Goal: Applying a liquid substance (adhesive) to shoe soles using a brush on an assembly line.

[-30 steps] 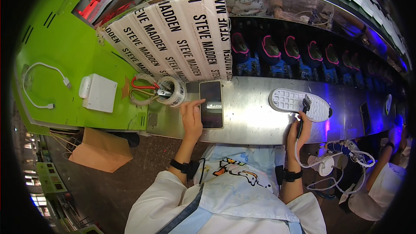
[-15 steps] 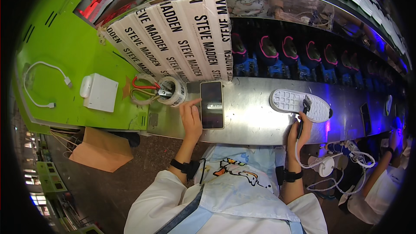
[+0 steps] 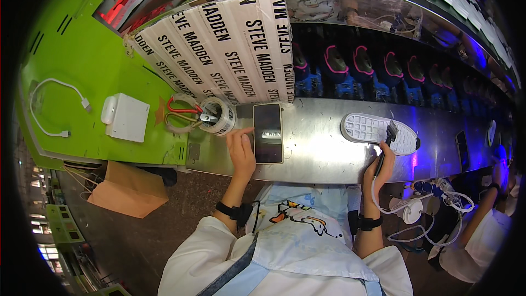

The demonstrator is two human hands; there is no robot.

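Observation:
My right hand (image 3: 382, 163) is closed around a black-handled brush (image 3: 390, 134) with a thin pale tube running down from it. The bristles are over a white shoe sole (image 3: 364, 127), which lies on the metal bench with its gridded side up. Further left, my left hand (image 3: 241, 151) lies at the left edge of a dark-screened phone (image 3: 267, 151), its index finger stretched to that edge and holding nothing. Beside it stands a roll-shaped holder (image 3: 223, 119) with red-handled scissors (image 3: 183, 107) in it.
A printed carton panel (image 3: 230, 49) stands behind the metal bench (image 3: 323, 167). Dark shoe uppers with pink edging (image 3: 363, 61) line up beyond. On the green table are a white box (image 3: 129, 118) and white cable (image 3: 52, 82). A paper bag (image 3: 129, 189) hangs below; another person's arm (image 3: 482, 208) is at right.
The brush has shifted slightly right over the sole, with my right hand following. The row of pink-edged uppers has slid a little left. My left hand has hardly moved.

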